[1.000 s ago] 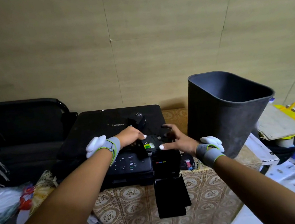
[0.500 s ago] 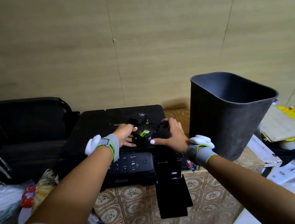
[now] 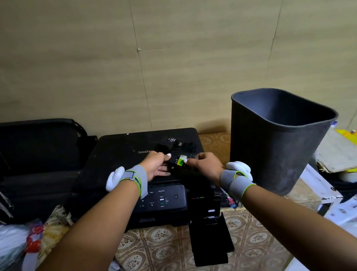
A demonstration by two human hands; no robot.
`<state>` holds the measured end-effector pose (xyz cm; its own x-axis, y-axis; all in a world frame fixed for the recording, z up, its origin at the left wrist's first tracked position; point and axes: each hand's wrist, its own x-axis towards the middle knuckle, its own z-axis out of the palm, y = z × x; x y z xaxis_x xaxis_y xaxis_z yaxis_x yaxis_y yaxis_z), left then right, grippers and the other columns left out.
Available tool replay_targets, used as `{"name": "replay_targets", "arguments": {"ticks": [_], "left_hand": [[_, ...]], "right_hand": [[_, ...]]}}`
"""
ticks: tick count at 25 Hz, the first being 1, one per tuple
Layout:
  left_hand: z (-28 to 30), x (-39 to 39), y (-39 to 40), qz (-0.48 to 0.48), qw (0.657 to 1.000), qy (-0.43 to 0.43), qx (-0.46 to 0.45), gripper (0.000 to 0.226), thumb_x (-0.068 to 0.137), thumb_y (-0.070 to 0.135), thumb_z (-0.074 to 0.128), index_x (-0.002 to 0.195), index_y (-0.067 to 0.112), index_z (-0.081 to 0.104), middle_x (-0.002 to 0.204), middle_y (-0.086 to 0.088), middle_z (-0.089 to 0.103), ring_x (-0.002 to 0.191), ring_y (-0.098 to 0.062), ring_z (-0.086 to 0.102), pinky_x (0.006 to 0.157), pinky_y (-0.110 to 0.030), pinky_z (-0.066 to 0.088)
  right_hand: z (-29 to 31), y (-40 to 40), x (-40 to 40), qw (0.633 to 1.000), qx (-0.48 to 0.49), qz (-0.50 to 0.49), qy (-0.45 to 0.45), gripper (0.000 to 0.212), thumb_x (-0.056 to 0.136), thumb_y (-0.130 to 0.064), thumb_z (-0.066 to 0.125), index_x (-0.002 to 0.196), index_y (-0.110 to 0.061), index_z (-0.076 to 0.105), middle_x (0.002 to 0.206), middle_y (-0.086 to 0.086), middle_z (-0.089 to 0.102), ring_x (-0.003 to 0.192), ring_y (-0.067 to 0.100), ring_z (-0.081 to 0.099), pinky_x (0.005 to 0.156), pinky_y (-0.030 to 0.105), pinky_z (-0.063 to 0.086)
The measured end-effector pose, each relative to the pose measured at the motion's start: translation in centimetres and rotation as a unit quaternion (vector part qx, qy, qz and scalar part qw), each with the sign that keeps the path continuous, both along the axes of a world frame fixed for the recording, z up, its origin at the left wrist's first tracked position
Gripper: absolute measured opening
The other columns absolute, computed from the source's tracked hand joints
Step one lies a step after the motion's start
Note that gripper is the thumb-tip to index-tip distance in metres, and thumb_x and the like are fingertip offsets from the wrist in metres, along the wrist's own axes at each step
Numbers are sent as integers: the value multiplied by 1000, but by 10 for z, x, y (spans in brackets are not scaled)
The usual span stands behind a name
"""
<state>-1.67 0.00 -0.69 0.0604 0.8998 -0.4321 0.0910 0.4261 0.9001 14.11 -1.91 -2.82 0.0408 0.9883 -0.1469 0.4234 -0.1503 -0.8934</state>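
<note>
The fingers (image 3: 168, 157) of the left hand (image 3: 155, 167) are pinching one end of the ink cartridge (image 3: 180, 160); the fingers (image 3: 186, 161) of the right hand (image 3: 207, 165) are pinching the other end, by its green-and-yellow label; both hands are gripping it together, just above the lid of the printer (image 3: 126, 154). A second ago the hands were working lower, over the control panel and front ink bay, so the cartridge is being lifted up and back, away from the open bay door (image 3: 209, 238) hanging over the bench (image 3: 163, 244); that is suggesting a cartridge being readied, not yet seated. Other black pieces (image 3: 174, 143) are lying on the lid behind; the bin (image 3: 281, 150) is standing near on the right.
</note>
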Motion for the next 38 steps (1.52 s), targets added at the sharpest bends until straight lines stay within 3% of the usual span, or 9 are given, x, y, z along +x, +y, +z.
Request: {"name": "replay_targets", "arguments": {"ticks": [4, 7, 11, 14, 17, 21, 24, 27, 38], "left_hand": [[-1, -5, -1, -47, 999, 22, -2, 17, 99, 10, 45, 85, 7, 55, 86, -7, 55, 76, -22, 56, 69, -30, 49], [-5, -4, 1, -67, 983, 158, 69, 26, 97, 14, 50, 116, 1, 61, 101, -7, 56, 95, -20, 52, 65, -18, 43], [-16, 11, 5, -83, 941, 267, 191, 31, 92, 2, 53, 120, 3, 65, 119, -14, 67, 105, -16, 57, 61, 2, 33], [-22, 30, 3, -160, 906, 321, 223, 35, 91, 0, 52, 122, 9, 66, 131, -9, 63, 126, -22, 55, 87, -6, 41], [-27, 43, -1, -245, 841, 416, 246, 45, 93, 5, 49, 135, 19, 55, 149, -2, 47, 139, -20, 42, 112, -22, 31], [-34, 49, -4, -311, 771, 495, 252, 54, 98, 13, 42, 150, 24, 31, 161, 4, 20, 148, -17, 24, 121, -30, 23], [-35, 50, -5, -339, 745, 523, 238, 51, 102, 17, 36, 152, 22, 26, 162, 1, 16, 150, -17, 17, 121, -32, 20], [-34, 50, -4, -344, 739, 528, 237, 50, 103, 19, 33, 152, 23, 25, 163, 2, 15, 150, -18, 16, 120, -32, 21], [-32, 47, 2, -343, 761, 506, 218, 51, 101, 20, 37, 151, 25, 28, 162, 3, 17, 150, -16, 17, 121, -28, 16]], "right_hand": [[3, -4, 9, 999, -19, 12, 46, 11, 81, -19, 68, 82, -10, 62, 80, 10, 59, 72, 20, 54, 67, 28, 41], [3, -10, 30, 998, -25, 56, -18, 16, 76, -20, 72, 78, -6, 66, 77, 8, 60, 74, 20, 54, 69, 28, 42], [8, -32, 62, 987, -57, 123, -86, 25, 75, -19, 74, 55, -19, 59, 61, -2, 54, 60, 11, 46, 59, 23, 35], [-4, -47, 75, 976, -106, 131, -135, 15, 75, -20, 74, 62, -16, 67, 66, 3, 63, 56, 11, 52, 54, 21, 38], [-24, -57, 76, 969, -140, 122, -161, 14, 77, -16, 70, 63, -18, 65, 82, 12, 71, 53, 14, 60, 42, 18, 40], [-48, -67, 65, 964, -132, 92, -214, 16, 76, -18, 71, 65, -21, 59, 92, 16, 72, 68, 27, 69, 46, 26, 50], [-61, -70, 50, 953, -132, 68, -263, 25, 74, -25, 73, 90, -6, 69, 102, 18, 72, 89, 31, 70, 61, 33, 57], [-71, -70, 36, 946, -138, 37, -290, 44, 78, -31, 70, 109, 0, 65, 112, 18, 68, 103, 32, 66, 84, 34, 54], [-89, -68, 1, 946, -165, -42, -276, 45, 76, -39, 65, 105, -6, 66, 112, 16, 69, 102, 34, 66, 82, 35, 52]]}}
